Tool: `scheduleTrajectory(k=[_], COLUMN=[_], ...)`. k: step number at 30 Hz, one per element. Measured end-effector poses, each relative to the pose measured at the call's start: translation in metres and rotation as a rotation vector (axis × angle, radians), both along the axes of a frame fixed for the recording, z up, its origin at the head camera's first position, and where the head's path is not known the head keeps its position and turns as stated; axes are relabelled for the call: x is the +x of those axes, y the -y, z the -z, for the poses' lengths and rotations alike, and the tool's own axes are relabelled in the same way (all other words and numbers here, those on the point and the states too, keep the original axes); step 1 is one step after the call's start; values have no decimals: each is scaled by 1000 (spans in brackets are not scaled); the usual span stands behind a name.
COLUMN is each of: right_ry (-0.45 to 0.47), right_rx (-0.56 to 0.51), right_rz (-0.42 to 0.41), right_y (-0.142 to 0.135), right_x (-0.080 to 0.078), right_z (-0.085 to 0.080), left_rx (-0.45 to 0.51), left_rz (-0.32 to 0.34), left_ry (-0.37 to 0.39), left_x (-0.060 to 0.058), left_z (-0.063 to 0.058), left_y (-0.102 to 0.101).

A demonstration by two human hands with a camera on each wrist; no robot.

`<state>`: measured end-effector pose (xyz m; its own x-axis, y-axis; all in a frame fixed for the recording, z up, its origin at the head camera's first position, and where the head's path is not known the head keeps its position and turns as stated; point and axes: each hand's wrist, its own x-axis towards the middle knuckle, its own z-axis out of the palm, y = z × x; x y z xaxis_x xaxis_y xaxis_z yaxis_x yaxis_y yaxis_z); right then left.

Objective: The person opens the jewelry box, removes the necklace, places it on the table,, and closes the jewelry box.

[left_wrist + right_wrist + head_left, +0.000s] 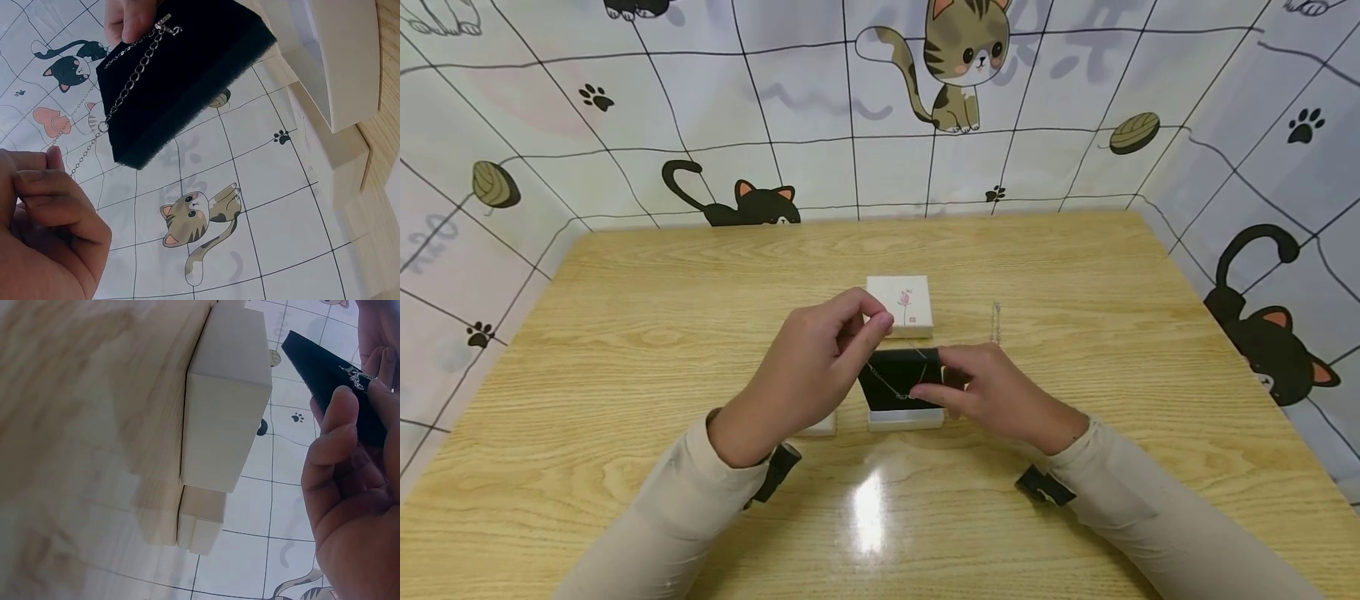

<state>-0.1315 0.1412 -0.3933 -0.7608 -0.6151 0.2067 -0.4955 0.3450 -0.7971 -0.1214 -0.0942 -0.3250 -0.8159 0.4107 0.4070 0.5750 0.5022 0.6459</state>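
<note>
My left hand (816, 358) pinches a fine silver jewelry chain (135, 76) between thumb and fingertips, a little above and left of a black foam pad (898, 367). The chain runs from those fingers across the pad's dark face, and its clasp (164, 25) lies close by the other hand's fingertip. At the pad's right edge, my right hand (1000, 387) grips it, thumb on the face and fingers behind. The pad is tilted, over an off-white box (906, 421) that it partly hides.
Behind the pad sits a white box with a pink flower (898, 304). Another silver chain (996, 321) lies on the wooden table (662, 292) to the right. A white box part (822, 427) shows partly under my left hand. Cat-patterned cloth (820, 100) hangs behind.
</note>
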Motion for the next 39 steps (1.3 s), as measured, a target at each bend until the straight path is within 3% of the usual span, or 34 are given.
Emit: scheduleTrajectory(k=[9,23,39], right_ry=[28,33,21], right_rx=[-28,6,37], right_rz=[-10,3,18], right_y=[0,1,3], right_x=[-1,0,-1], right_z=[2,1,-2], left_rx=[13,62,68], left_rz=[-22,-48,-61], left_ry=[27,14,-9], left_x=[0,-2,-2], left_z=[-4,-2,-7], left_y=[4,6,9])
